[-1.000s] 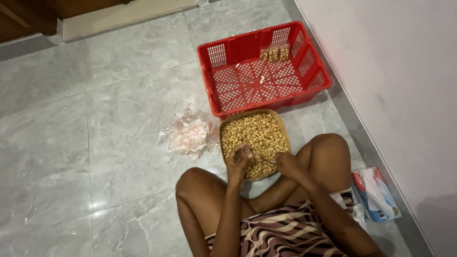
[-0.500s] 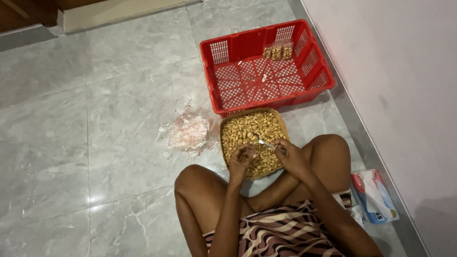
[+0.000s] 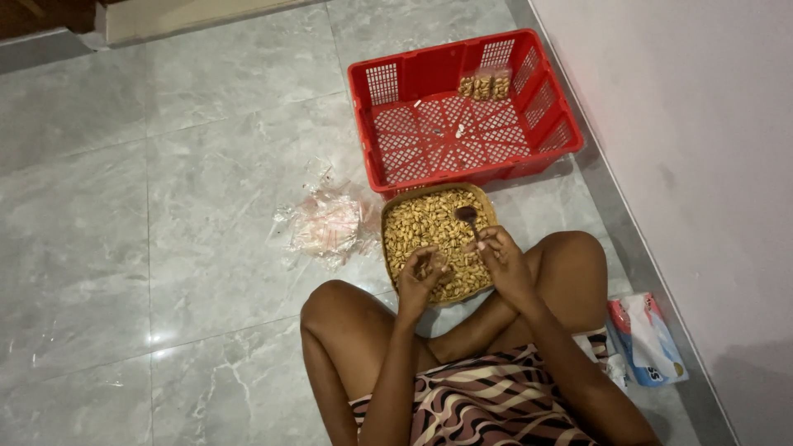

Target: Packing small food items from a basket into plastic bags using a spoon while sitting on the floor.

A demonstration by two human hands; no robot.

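Grey marble floor tiles [image 3: 165, 206] run up to a pale wall on the right, and a person sits cross-legged on them. Between the knees lies a shallow woven tray [image 3: 395, 206] heaped with pale nuts [image 3: 425, 227]. The right hand [image 3: 502, 258] hovers over the tray's near right part, its grip closed on a small spoon [image 3: 467, 216] whose bowl points away over the nuts. The left hand [image 3: 421, 277] is just beside it over the nuts, fingers curled in; whether they pinch anything I cannot tell. Touching the tray's far edge stands a red plastic basket [image 3: 413, 83] with small filled packets [image 3: 484, 85] at its back. A crumpled clear plastic bag [image 3: 324, 225] lies left of the tray, and a tissue pack [image 3: 648, 339] sits by the wall.
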